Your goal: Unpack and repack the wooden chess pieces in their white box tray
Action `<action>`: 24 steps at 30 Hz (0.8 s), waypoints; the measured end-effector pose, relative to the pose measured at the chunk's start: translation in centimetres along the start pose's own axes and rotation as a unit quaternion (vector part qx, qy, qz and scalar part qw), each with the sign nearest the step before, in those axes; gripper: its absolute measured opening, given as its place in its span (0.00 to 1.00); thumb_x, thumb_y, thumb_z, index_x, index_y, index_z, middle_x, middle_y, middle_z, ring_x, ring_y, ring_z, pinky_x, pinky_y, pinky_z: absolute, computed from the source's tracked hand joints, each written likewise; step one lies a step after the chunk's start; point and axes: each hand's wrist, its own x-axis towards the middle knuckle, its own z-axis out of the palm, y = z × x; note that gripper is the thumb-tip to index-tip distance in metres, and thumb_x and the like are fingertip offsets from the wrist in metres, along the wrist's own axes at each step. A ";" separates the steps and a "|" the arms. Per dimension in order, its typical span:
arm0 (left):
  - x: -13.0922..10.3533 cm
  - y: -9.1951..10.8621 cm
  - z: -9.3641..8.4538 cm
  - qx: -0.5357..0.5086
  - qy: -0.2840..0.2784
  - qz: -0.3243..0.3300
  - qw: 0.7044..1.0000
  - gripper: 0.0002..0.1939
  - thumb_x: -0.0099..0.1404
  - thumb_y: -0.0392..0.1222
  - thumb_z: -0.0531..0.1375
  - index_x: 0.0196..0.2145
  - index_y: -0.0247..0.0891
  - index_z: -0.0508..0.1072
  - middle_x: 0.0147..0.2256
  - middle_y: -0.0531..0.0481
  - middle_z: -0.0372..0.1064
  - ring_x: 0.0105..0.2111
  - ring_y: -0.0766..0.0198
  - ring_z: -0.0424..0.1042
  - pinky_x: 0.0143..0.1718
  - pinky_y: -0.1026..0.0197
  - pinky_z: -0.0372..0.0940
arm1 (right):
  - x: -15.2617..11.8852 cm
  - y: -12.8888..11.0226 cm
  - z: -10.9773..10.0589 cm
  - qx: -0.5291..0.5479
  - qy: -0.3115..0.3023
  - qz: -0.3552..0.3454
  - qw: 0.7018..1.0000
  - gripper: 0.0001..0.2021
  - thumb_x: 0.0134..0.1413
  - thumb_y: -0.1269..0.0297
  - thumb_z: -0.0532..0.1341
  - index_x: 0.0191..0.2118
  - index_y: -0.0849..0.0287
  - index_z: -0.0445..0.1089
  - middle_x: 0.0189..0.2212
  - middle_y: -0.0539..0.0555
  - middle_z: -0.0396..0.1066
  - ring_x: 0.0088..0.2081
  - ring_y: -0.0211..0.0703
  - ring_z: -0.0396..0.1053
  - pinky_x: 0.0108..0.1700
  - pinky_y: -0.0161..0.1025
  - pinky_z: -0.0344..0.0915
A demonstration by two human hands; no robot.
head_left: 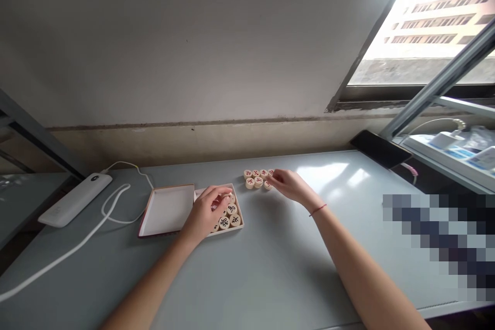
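A shallow white box (242, 220) holds Chinese chess pieces (224, 223) with black characters. My left hand (204, 212) is over the box and hides part of it; thumb and fingers are closed around what looks like a pale chess piece, only its edge showing. Farther back on the table, several red-character chess pieces (258, 180) stand in two short rows, some seemingly stacked. At their right end my right hand (288, 184) has its fingertips closed on a red-character chess piece (267, 185). A red string bracelet (317, 210) circles that wrist.
The box's hinged lid (170, 209) lies open to the left. Beyond it, a white power bank (75, 200) with a white cable (81, 245) lies on the grey table (247, 278). A black tablet-like slab (381, 147) leans at the back right, near metal frame bars.
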 end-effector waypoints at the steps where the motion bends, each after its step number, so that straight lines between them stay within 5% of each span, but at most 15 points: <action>1: 0.0 0.1 0.1 -0.006 -0.001 -0.003 1.000 0.10 0.66 0.45 0.55 0.41 0.42 0.73 0.43 0.49 0.71 0.39 0.64 0.73 0.40 0.62 0.71 | -0.4 -0.9 0.2 0.023 0.008 -0.033 0.999 0.18 0.56 0.51 0.53 0.22 0.57 0.56 0.18 0.46 0.56 0.21 0.33 0.50 0.23 0.33 0.45; 5: -0.1 0.3 0.6 -0.034 -0.012 -0.015 0.999 0.10 0.64 0.46 0.57 0.41 0.42 0.72 0.42 0.49 0.73 0.38 0.63 0.74 0.40 0.61 0.71 | -2.3 -4.6 1.8 0.119 -0.111 -0.176 0.971 0.13 0.58 0.54 0.54 0.32 0.58 0.65 0.18 0.45 0.56 0.21 0.33 0.51 0.23 0.31 0.46; 10: -0.2 0.3 0.7 -0.056 -0.030 -0.025 0.998 0.11 0.65 0.46 0.57 0.42 0.41 0.72 0.40 0.49 0.74 0.38 0.62 0.74 0.41 0.61 0.70 | -3.2 -6.0 3.2 0.140 -0.109 -0.202 0.963 0.11 0.59 0.58 0.53 0.32 0.59 0.66 0.18 0.45 0.57 0.21 0.32 0.51 0.22 0.32 0.45; 13: -0.3 0.5 0.5 -0.044 -0.031 -0.028 0.998 0.11 0.66 0.46 0.55 0.42 0.41 0.72 0.41 0.49 0.74 0.38 0.63 0.74 0.41 0.61 0.70 | -2.2 -4.7 2.3 0.137 -0.077 -0.166 0.973 0.13 0.58 0.56 0.52 0.29 0.59 0.67 0.18 0.46 0.57 0.21 0.33 0.50 0.23 0.32 0.46; 17: -0.2 0.8 0.2 -0.023 -0.029 -0.033 0.999 0.12 0.67 0.47 0.54 0.42 0.41 0.72 0.41 0.49 0.74 0.37 0.63 0.74 0.40 0.62 0.70 | -0.3 -1.5 0.2 0.147 -0.005 -0.031 0.989 0.15 0.54 0.57 0.51 0.28 0.60 0.69 0.21 0.49 0.61 0.24 0.35 0.55 0.25 0.33 0.49; 24: -0.1 0.9 -0.1 0.006 -0.019 -0.025 0.999 0.13 0.67 0.47 0.52 0.42 0.41 0.73 0.42 0.49 0.74 0.38 0.62 0.73 0.39 0.62 0.70 | 0.7 2.0 -0.2 0.101 -0.048 0.069 0.991 0.14 0.51 0.56 0.51 0.21 0.59 0.59 0.17 0.46 0.52 0.21 0.33 0.46 0.23 0.34 0.42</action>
